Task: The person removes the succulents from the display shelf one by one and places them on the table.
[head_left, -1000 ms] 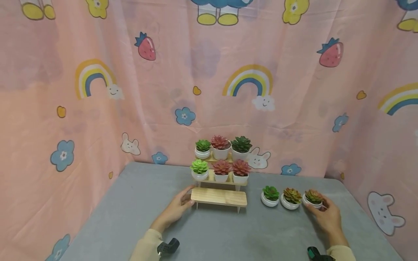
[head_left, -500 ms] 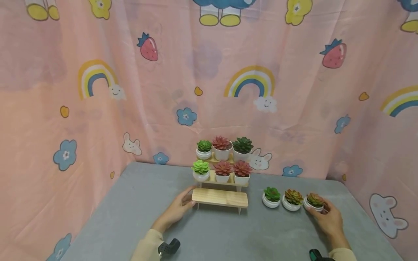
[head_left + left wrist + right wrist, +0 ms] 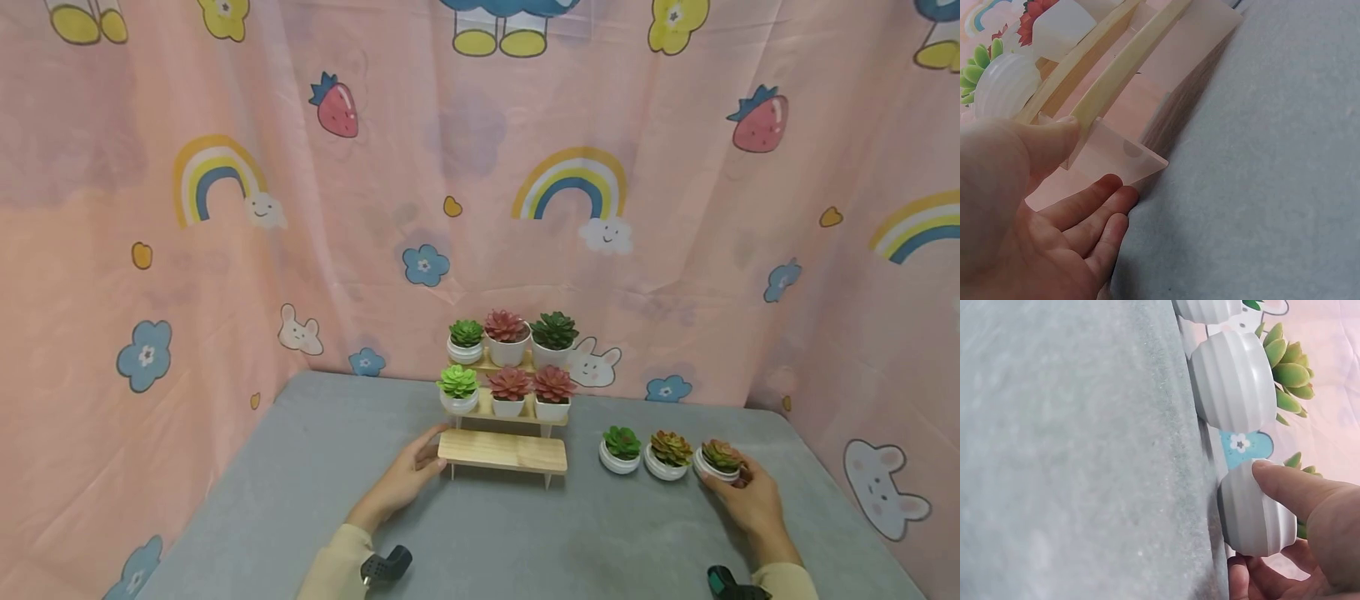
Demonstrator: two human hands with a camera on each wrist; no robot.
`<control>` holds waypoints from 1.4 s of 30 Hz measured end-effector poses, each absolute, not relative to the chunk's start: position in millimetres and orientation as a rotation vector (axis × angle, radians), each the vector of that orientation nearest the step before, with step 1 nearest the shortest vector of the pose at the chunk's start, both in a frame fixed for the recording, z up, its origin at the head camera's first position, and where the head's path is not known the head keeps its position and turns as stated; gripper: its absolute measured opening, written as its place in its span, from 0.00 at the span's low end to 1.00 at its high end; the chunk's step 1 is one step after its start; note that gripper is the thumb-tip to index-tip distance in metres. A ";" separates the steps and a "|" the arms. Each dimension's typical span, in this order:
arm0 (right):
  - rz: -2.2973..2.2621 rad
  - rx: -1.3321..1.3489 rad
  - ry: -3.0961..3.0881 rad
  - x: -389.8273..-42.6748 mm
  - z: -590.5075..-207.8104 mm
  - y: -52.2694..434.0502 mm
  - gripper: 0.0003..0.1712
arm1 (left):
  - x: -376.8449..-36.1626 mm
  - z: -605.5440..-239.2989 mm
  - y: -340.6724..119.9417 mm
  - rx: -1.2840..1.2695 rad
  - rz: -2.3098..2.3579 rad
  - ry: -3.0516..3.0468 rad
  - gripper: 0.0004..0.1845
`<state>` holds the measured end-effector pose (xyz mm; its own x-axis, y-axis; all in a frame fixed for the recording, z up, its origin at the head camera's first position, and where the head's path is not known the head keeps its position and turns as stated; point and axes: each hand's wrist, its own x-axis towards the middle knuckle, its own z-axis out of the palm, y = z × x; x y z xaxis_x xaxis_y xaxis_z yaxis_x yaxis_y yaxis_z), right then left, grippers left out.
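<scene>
The right hand (image 3: 750,500) gripped the rightmost succulent pot (image 3: 720,461) on the grey bench (image 3: 300,467), the pot lying at its eleven o'clock. The left hand (image 3: 401,483) lay relaxed, fingers touching the wooden stand (image 3: 502,451), whose bottom step sat at its two o'clock.

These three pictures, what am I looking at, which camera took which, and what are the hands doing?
No machine here: a person works with two bare hands. The wide picture comes from a camera on the head; the two close-ups come from cameras on each wrist. On the grey table stands a wooden stand with three steps; the upper two carry six small potted plants, the lowest is bare. Three more pots sit in a row to its right. The left hand touches the stand's lowest step at its left end. The right hand holds the rightmost pot, thumb on its white side, as the right wrist view shows.
</scene>
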<state>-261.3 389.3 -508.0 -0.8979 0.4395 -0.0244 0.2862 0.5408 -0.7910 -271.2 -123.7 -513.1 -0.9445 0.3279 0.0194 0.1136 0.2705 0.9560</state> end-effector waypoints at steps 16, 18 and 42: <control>1.257 -0.609 -2.709 -257.8 -492.3 395.6 0.50 | -274.5 -515.5 -124.0 0.449 1.757 2.349 0.33; 1.250 -0.595 -2.726 -257.2 -489.2 396.4 0.49 | -274.9 -516.2 -124.0 0.444 1.750 2.353 0.33; 1.273 -0.515 -2.586 -243.4 -441.8 369.6 0.48 | -271.0 -513.1 -123.8 0.449 1.748 2.357 0.33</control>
<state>-243.4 369.6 -441.8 -0.9161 0.3994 0.0358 0.2152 0.5650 -0.7965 -271.0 -123.8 -513.1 -0.9396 0.3398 0.0402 0.1370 0.2660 0.9542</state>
